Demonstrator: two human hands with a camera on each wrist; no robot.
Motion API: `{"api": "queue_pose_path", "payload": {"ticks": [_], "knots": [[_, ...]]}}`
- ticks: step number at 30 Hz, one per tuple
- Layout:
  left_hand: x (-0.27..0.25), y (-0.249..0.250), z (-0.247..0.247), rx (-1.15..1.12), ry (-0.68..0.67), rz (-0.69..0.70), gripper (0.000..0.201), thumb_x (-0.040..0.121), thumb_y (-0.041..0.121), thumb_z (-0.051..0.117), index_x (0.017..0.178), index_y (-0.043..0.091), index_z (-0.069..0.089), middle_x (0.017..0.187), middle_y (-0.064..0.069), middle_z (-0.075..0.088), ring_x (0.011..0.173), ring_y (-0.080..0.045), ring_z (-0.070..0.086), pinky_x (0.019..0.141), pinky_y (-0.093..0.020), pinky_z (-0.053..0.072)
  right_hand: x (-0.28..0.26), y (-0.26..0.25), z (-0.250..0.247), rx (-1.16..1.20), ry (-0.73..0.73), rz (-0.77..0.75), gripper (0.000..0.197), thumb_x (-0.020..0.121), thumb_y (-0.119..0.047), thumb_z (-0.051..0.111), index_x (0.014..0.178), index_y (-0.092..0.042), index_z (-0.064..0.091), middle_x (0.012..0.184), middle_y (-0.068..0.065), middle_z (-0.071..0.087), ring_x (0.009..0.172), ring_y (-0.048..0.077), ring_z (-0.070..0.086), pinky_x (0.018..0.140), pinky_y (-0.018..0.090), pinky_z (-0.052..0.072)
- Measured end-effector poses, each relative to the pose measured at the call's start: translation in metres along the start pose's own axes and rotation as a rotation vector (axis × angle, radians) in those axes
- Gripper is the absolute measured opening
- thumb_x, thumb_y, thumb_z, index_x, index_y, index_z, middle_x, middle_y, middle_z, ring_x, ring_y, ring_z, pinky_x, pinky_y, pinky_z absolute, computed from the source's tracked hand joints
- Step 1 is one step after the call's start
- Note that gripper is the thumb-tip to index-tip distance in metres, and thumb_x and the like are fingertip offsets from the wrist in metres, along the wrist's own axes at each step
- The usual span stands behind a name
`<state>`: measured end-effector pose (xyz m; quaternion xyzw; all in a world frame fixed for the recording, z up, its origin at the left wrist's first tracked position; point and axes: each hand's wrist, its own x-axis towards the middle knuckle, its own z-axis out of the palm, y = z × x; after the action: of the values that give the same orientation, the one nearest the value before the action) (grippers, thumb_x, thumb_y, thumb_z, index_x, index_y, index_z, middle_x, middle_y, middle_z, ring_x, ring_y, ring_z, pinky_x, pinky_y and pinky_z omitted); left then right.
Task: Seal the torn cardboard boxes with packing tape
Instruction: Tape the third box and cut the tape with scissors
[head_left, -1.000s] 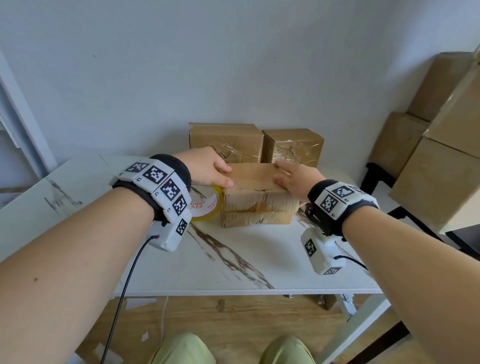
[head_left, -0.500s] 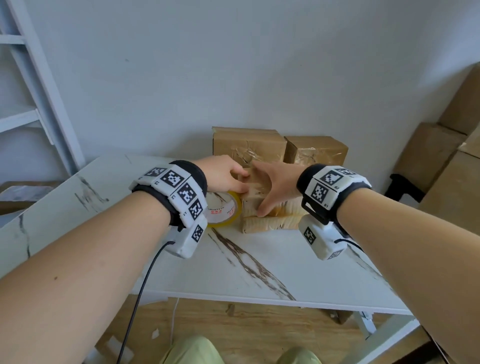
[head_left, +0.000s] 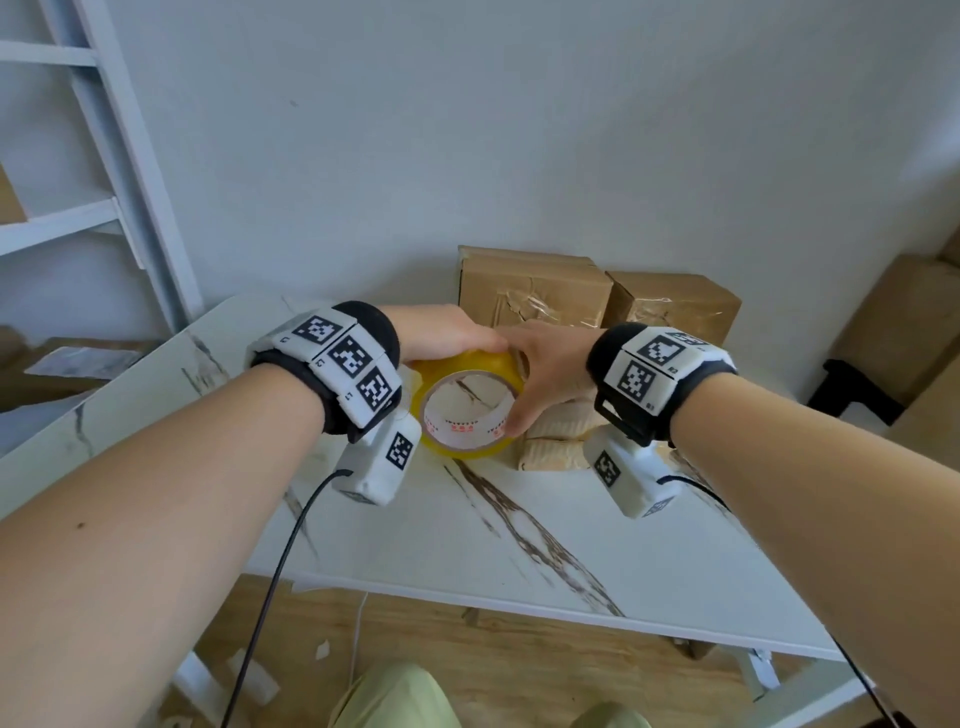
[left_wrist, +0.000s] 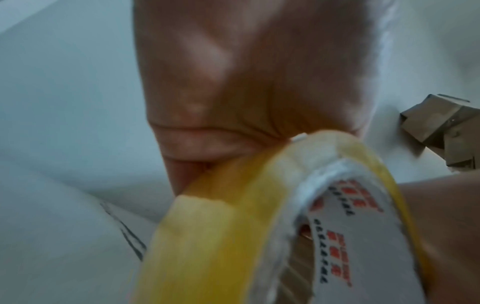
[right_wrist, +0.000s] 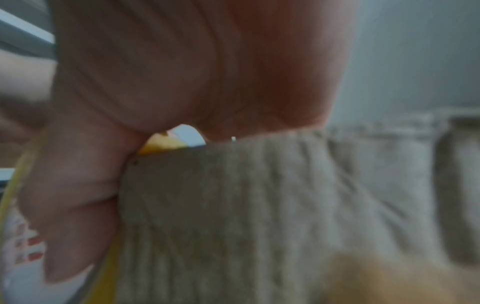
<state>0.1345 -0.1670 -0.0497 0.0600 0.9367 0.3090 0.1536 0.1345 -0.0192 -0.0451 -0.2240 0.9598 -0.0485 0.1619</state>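
A roll of yellow packing tape (head_left: 470, 410) with a white core is held on edge just above the white marble table (head_left: 649, 545). My left hand (head_left: 452, 332) grips its top; the wrist view shows the palm (left_wrist: 221, 82) against the tape roll (left_wrist: 233, 236). My right hand (head_left: 543, 374) holds the roll's right side, thumb on the rim. Behind that hand lies the torn cardboard box (head_left: 556, 441), whose ribbed side (right_wrist: 259, 205) fills the right wrist view below the right hand (right_wrist: 182, 72). The fingertips of both hands are hidden.
Two taped cardboard boxes (head_left: 535, 286) (head_left: 675, 306) stand against the wall behind the torn one. A white shelf frame (head_left: 119, 156) rises at the left. Larger stacked boxes (head_left: 909, 332) stand at the right. Paper scraps lie on the wooden floor (head_left: 322, 649).
My right hand left the torn box's top and came over to the tape roll. The roll, flat on the table beside the box before, is now lifted and tipped on edge between both hands.
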Motion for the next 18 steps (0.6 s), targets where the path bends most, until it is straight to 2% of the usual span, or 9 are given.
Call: {"api": "queue_pose_path", "payload": {"ticks": [4,7,9,11,15,18], "knots": [[0.002,-0.003,-0.001,-0.006,0.01,0.002,0.039,0.089,0.055,0.049,0.081,0.019,0.062,0.09,-0.006,0.068,0.084,-0.022,0.064,0.08,-0.029,0.049,-0.008,0.007,-0.002,-0.067,-0.003,-0.017,0.09,0.064,-0.044,0.081,0.14,-0.028,0.035,0.142,-0.005,0.03,0.13,0.019,0.033,0.108,0.038,0.033],[0.005,-0.002,-0.003,0.061,0.012,-0.005,0.042,0.087,0.057,0.051,0.074,0.018,0.06,0.079,-0.003,0.065,0.074,-0.018,0.06,0.073,-0.027,0.048,-0.008,0.009,0.0,-0.095,0.02,-0.016,0.092,0.064,-0.047,0.08,0.141,-0.027,0.035,0.143,-0.005,0.029,0.131,0.018,0.033,0.107,0.038,0.035],[0.004,-0.009,-0.004,0.218,0.003,0.0,0.048,0.086,0.056,0.052,0.07,0.011,0.058,0.072,-0.002,0.059,0.066,-0.017,0.054,0.067,-0.027,0.042,-0.007,0.011,0.0,-0.11,0.031,-0.006,0.097,0.063,-0.049,0.08,0.144,-0.026,0.032,0.146,-0.006,0.027,0.133,0.018,0.032,0.108,0.037,0.035],[0.0,-0.014,-0.003,0.326,0.006,0.015,0.049,0.088,0.054,0.052,0.072,0.008,0.055,0.067,-0.003,0.05,0.06,-0.017,0.046,0.061,-0.027,0.035,-0.007,0.011,0.0,-0.124,0.035,-0.001,0.101,0.063,-0.051,0.079,0.146,-0.026,0.028,0.148,-0.006,0.026,0.135,0.018,0.031,0.109,0.037,0.033],[-0.002,-0.017,-0.003,0.325,0.035,0.029,0.048,0.088,0.055,0.053,0.064,0.013,0.049,0.061,-0.001,0.045,0.055,-0.016,0.041,0.058,-0.028,0.031,-0.006,0.007,0.003,-0.202,-0.011,0.011,0.106,0.057,-0.051,0.082,0.145,-0.03,0.027,0.142,-0.003,0.027,0.132,0.02,0.03,0.107,0.041,0.036],[-0.003,-0.02,-0.006,0.28,0.05,0.013,0.05,0.086,0.055,0.055,0.056,0.016,0.045,0.057,0.0,0.045,0.052,-0.015,0.042,0.059,-0.028,0.032,-0.004,0.006,0.008,-0.15,0.023,-0.006,0.097,0.054,-0.042,0.086,0.137,-0.033,0.037,0.133,-0.003,0.035,0.123,0.019,0.037,0.101,0.041,0.041]]}}
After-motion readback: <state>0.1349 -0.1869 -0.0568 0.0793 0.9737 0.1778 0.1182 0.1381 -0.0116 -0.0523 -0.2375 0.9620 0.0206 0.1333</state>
